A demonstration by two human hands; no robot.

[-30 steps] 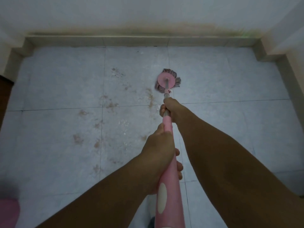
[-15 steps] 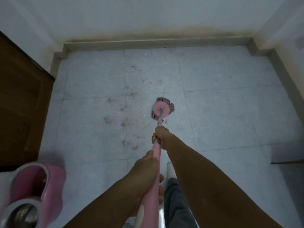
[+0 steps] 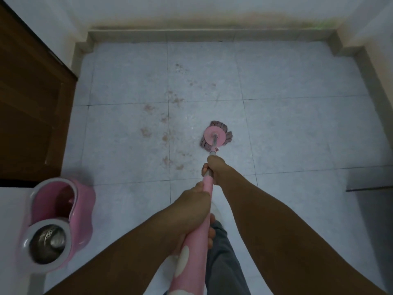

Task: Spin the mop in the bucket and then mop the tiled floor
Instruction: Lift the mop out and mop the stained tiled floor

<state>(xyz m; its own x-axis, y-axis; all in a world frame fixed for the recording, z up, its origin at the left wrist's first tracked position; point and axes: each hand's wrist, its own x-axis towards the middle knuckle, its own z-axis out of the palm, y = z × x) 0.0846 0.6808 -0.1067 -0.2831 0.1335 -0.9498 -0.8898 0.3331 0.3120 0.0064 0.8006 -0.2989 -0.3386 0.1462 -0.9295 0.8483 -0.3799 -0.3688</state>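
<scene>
- The pink mop handle (image 3: 192, 250), with pale blotches on it, runs out of the lower edge, so its top end is cut off.
- A grey trouser leg (image 3: 225, 265) shows behind the handle. A pale shape at its far end, perhaps a foot, is mostly hidden by the left hand.
- The left hand (image 3: 191, 211) is wrapped round the pink part of the handle; only its fingertips show on the far side.
- The pink bucket (image 3: 87, 211) stands on the floor at lower left, well apart from the mop. Its steel spinner basket (image 3: 47, 241) is blurred.
- The right hand (image 3: 214, 167) grips further down, where pink meets the metal shaft.
- The mop head (image 3: 215, 136) lies on the tiled floor (image 3: 297, 135), its strands half covered by its pink disc.
- Brown stains (image 3: 165, 137) lie left of it.
- A wooden door (image 3: 27, 113) is cut off at left.
- A skirting (image 3: 202, 35) meets the discoloured wall (image 3: 191, 9).
</scene>
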